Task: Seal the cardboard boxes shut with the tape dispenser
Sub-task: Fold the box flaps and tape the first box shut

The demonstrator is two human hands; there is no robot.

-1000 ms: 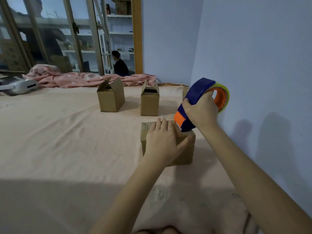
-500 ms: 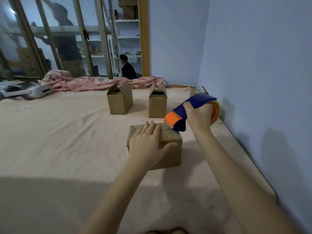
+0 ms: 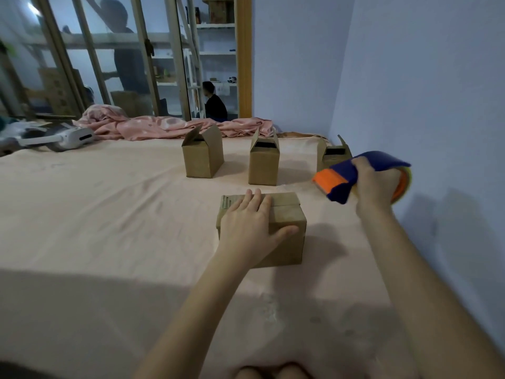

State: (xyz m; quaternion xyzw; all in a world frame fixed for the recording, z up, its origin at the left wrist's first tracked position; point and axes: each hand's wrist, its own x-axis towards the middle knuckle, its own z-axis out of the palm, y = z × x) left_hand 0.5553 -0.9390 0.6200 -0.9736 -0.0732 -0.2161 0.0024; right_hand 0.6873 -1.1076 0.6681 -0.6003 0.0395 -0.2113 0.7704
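Hands at work over a bed (image 3: pixel 109 214) spread with a pale pink sheet: the left hand (image 3: pixel 250 222) lies flat, fingers straight, on top of the nearest cardboard box (image 3: pixel 284 228), whose flaps are folded closed, the thumb reaching along its near top edge. The right hand (image 3: pixel 375 184) grips a blue and orange tape dispenser (image 3: pixel 341 179), held in the air to the right of that box and apart from it, orange nose pointing left, close to the pale blue wall (image 3: pixel 423 105). Three more boxes stand in a row farther back with flaps raised: a left box (image 3: pixel 203 157), a middle box (image 3: pixel 263 165) and a right box (image 3: pixel 330 157), partly hidden behind the dispenser. A crumpled pink blanket (image 3: pixel 164 127) lies along the far edge, with a white headset (image 3: pixel 71 138) at far left.
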